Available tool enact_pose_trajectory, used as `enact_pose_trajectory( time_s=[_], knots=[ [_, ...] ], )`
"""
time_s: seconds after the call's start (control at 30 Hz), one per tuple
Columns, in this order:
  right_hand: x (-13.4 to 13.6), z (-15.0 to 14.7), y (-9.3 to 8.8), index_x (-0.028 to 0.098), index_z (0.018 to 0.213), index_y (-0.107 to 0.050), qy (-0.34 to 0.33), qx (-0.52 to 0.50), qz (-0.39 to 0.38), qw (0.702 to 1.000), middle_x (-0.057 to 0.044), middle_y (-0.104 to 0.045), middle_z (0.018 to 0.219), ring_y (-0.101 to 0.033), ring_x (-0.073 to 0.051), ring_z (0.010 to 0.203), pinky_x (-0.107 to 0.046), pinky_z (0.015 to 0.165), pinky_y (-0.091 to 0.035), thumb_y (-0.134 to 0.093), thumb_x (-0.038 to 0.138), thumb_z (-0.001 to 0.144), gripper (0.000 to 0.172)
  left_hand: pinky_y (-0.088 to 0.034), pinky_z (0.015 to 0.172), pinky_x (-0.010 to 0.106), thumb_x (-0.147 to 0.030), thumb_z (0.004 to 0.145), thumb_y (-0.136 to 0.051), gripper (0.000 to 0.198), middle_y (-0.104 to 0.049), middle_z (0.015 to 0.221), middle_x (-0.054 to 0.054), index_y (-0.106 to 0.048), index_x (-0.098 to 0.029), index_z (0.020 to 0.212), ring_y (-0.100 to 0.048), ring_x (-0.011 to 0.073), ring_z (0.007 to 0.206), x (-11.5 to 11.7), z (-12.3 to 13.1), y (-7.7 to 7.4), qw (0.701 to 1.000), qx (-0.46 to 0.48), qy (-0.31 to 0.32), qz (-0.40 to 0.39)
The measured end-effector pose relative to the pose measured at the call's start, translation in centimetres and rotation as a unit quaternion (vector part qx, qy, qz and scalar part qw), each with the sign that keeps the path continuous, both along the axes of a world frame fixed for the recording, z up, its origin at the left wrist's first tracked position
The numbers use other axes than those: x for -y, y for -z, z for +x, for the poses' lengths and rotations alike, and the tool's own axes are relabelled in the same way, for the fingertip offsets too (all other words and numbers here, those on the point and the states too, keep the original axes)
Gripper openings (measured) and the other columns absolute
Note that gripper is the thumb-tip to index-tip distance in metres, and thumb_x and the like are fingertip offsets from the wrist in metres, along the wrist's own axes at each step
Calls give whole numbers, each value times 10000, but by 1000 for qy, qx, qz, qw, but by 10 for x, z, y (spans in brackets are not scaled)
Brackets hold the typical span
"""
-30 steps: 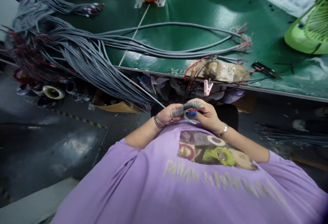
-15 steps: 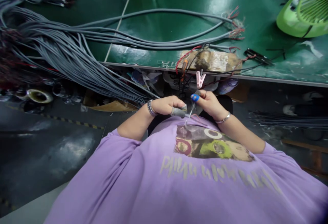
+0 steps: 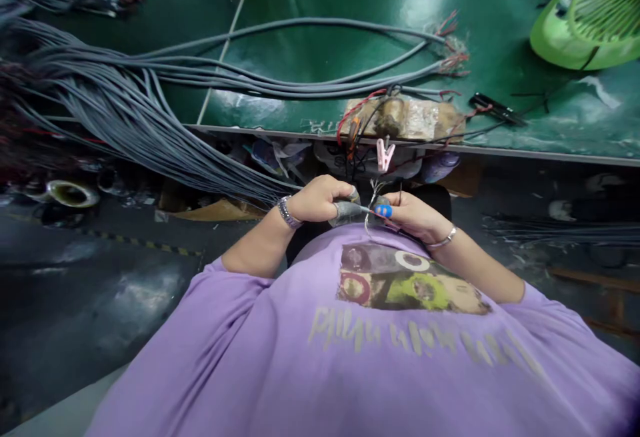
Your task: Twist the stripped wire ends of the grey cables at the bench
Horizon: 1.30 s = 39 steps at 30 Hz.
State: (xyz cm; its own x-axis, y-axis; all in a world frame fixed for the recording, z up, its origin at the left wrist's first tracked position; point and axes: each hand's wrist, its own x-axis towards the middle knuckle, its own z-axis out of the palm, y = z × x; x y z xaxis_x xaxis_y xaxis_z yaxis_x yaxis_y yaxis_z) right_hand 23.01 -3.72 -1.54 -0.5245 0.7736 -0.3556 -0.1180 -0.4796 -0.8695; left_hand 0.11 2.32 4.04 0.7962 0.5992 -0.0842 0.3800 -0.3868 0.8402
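My left hand (image 3: 320,200) is closed around the end of a grey cable (image 3: 270,192) that comes from the bundle on the left; its fingers wear grey wraps. My right hand (image 3: 407,214), with a blue cap on one fingertip, pinches the thin bare wires (image 3: 373,200) that stick out of that cable end. Both hands are held close to my purple shirt, just below the edge of the green table (image 3: 320,77).
A thick bundle of grey cables (image 3: 125,117) droops off the table's left side. Several loose cables (image 3: 300,77) lie across the table. A taped block with wires (image 3: 405,117) and a pink clip (image 3: 384,154) sit at the table's edge. A green fan (image 3: 590,17) stands far right.
My right hand has come back down to the left hand and now pinches the wires at the cable end. The view has shifted slightly.
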Motion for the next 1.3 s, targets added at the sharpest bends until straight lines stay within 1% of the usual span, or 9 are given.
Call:
enact_pose_trajectory(
  time_s=[0.13, 0.3, 0.43, 0.6, 0.73, 0.8, 1.0, 1.17, 1.3],
  knots=[
    [-1, 1, -4, 127, 673, -631, -26, 25, 26, 999, 0, -611, 623, -469, -72, 544, -212, 511, -342, -899, 471, 594, 444, -366, 589, 199, -274, 797, -634, 159, -663, 659, 9, -718, -139, 788, -534, 95, 586, 0, 0, 3, 996, -52, 38, 63],
    [-6, -1, -5, 134, 754, -634, 11, 25, 26, 999, 53, -515, 561, -369, -50, 490, -209, 471, -253, -875, 501, 615, 460, -369, 579, 198, -282, 809, -609, 184, -643, 644, 5, -706, -132, 768, -521, 92, 579, -1, -1, 7, 994, -67, 30, 82],
    [-5, -13, -8, 122, 684, -633, 37, 42, 52, 997, 35, -540, 584, -408, -59, 531, -215, 510, -315, -897, 456, 568, 442, -379, 567, 193, -285, 804, -619, 185, -621, 626, 3, -695, -127, 744, -504, 90, 570, -1, 1, 9, 995, -60, 14, 77],
    [-10, -21, 1, 143, 649, -592, 201, 40, 32, 978, 42, -509, 545, -347, -37, 468, -192, 436, -254, -847, 480, 613, 424, -425, 560, 189, -339, 829, -652, 241, -642, 636, 17, -691, -109, 765, -550, 92, 558, 1, -3, 9, 999, 14, 25, -33],
    [-26, -5, 16, 200, 648, -434, 370, 30, -31, 928, 77, -462, 498, -260, -19, 396, -168, 369, -136, -875, 462, 566, 519, -438, 531, 192, -417, 809, -728, 322, -650, 618, 33, -701, -100, 755, -565, 97, 530, 4, -12, 8, 992, 70, 16, -105],
    [-32, 5, 21, 211, 663, -386, 405, 12, -44, 913, 82, -463, 500, -239, -14, 382, -161, 359, -126, -890, 482, 563, 580, -451, 541, 197, -436, 810, -738, 341, -663, 633, 42, -708, -100, 763, -576, 101, 542, 5, -14, 7, 990, 97, -4, -102],
    [-38, 7, 12, 180, 684, -495, 249, -37, -40, 967, 41, -469, 514, -179, -13, 370, -175, 360, -92, -675, 727, 765, 582, -475, 591, 211, -487, 808, -740, 387, -686, 699, 48, -725, -101, 808, -590, 112, 611, 2, -5, 8, 981, 159, -99, -52],
    [-50, 1, -10, 169, 766, -535, 150, -85, -48, 984, 40, -503, 559, -151, -17, 390, -188, 374, -49, -663, 733, 772, 579, -484, 629, 222, -494, 793, -754, 392, -692, 735, 47, -727, -104, 828, -587, 113, 634, -6, 9, 8, 972, 189, -137, -15],
    [-54, -6, -12, 167, 736, -547, 189, -98, 28, 977, 86, -396, 503, -186, -21, 407, -185, 385, -107, -818, 660, 643, 570, -485, 638, 227, -519, 787, -751, 415, -683, 728, 40, -725, -107, 822, -581, 113, 636, -12, 17, 13, 971, 191, -144, -11]
  ],
)
